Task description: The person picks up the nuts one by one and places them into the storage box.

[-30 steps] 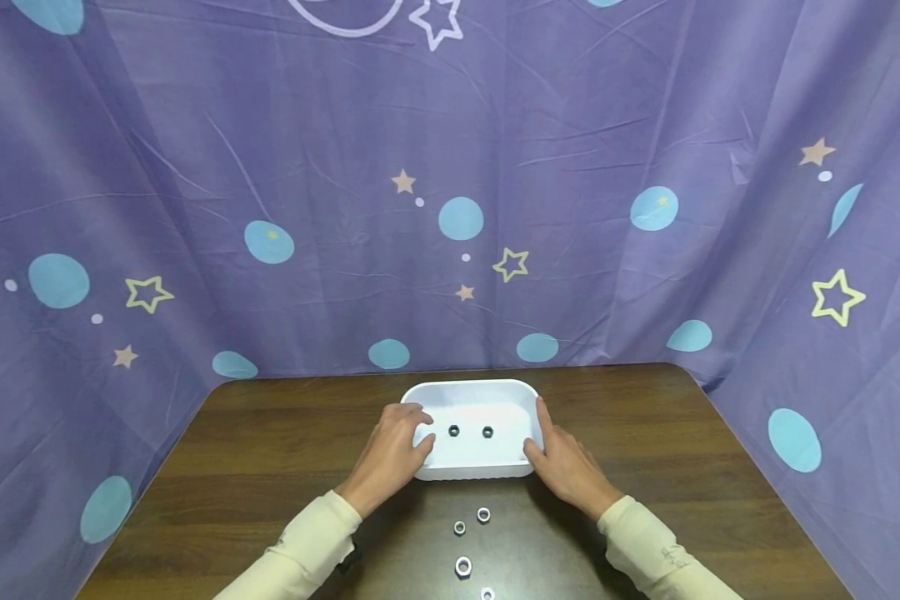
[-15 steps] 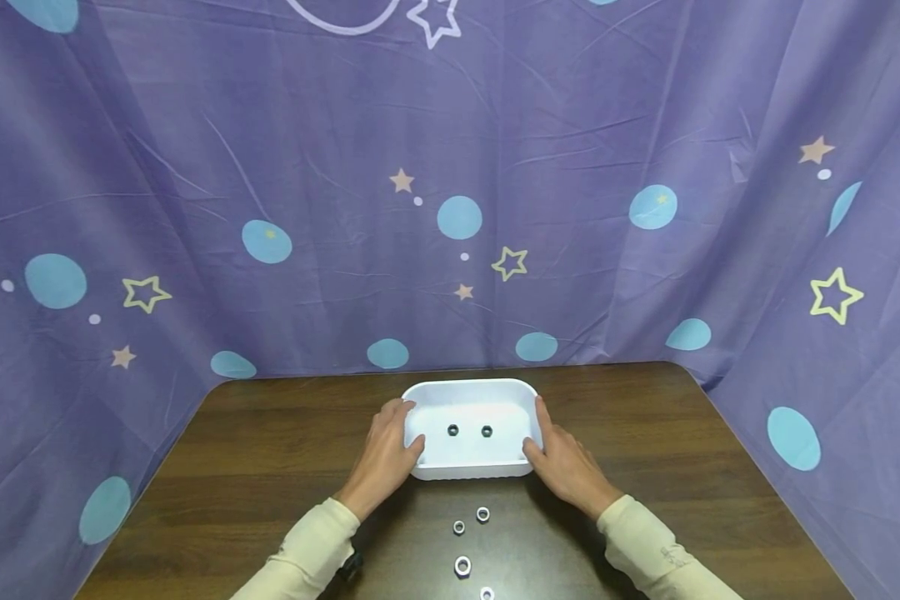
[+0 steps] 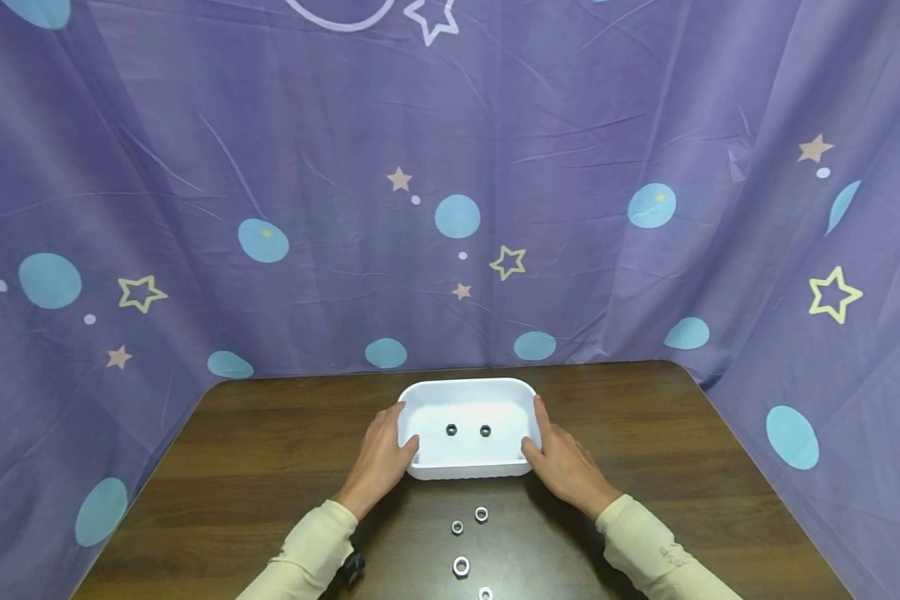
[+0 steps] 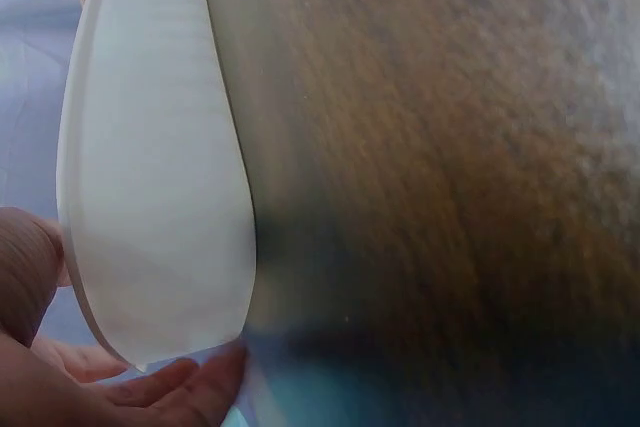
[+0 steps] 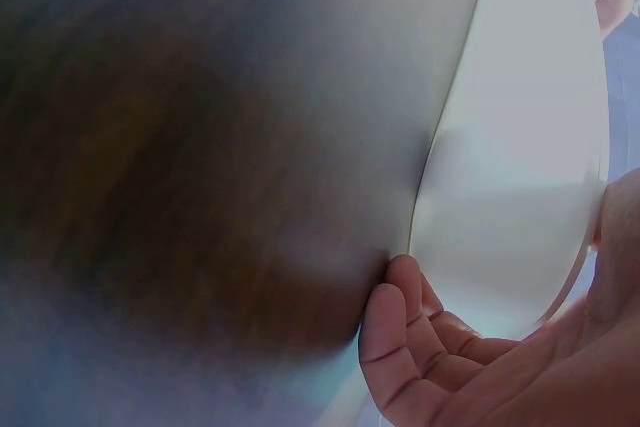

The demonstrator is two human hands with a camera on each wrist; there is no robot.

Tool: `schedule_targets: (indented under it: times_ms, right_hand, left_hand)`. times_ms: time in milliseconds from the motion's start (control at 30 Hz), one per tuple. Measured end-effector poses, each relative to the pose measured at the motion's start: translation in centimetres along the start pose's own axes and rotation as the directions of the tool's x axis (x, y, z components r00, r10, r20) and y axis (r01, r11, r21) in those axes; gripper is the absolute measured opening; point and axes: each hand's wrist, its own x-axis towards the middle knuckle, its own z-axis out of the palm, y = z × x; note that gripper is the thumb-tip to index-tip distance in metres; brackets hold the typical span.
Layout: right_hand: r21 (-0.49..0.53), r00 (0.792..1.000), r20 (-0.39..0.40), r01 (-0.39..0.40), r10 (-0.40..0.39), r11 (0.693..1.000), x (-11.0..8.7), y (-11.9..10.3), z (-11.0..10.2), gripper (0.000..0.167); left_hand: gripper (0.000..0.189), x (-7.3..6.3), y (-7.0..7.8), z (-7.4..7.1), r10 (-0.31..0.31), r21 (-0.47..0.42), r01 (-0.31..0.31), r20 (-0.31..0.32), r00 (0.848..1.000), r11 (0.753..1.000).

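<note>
A white rectangular tray [image 3: 468, 471] with rounded corners stands on the table, and two dark nuts lie inside it, a left one [image 3: 452, 430] and a right one [image 3: 485, 431]. My left hand [image 3: 378, 454] grips the tray's left end, thumb over the rim and fingers along the outer wall. At the opposite end my right hand [image 3: 566, 467] holds the tray the same way. Both wrist views show the tray's outer front wall [image 4: 160, 167] with fingers curled around its end; in the right wrist view the fingertips [image 5: 403, 272] reach its bottom edge.
Several silver nuts [image 3: 461, 567] lie on the brown wooden table [image 3: 645, 433] in front of the tray. A small dark object [image 3: 352, 568] is beside the left sleeve. A purple curtain [image 3: 330, 292] with stars and dots hangs behind the table.
My left hand, earlier with its fingers reaching over the tray's left side, has drawn back left and now grips that end. The right hand keeps its hold; the tray stays nearly in place.
</note>
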Motion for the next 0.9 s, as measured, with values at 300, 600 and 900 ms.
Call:
schedule_targets:
  times_ms: [300,600,900]
  right_hand:
    - [0.008,1.0,0.01,-0.016,0.016,1.0,0.0,-0.4,-0.3,0.079]
    - [0.004,1.0,0.001,-0.022,0.022,1.0,0.0,-0.5,-0.2,0.079]
    - [0.041,0.998,-0.058,0.015,-0.013,0.999,0.0,0.2,-0.5,0.075]
  left_hand:
    - [0.076,0.0,0.6,-0.4,-0.062,-0.023,0.062,0.014,0.998,0.998]
    - [0.076,-0.8,2.6,-1.4,-0.062,-0.081,0.06,-0.022,0.998,0.995]
    - [0.075,-1.4,4.7,-2.8,-0.076,-0.115,0.075,-0.005,0.997,0.991]
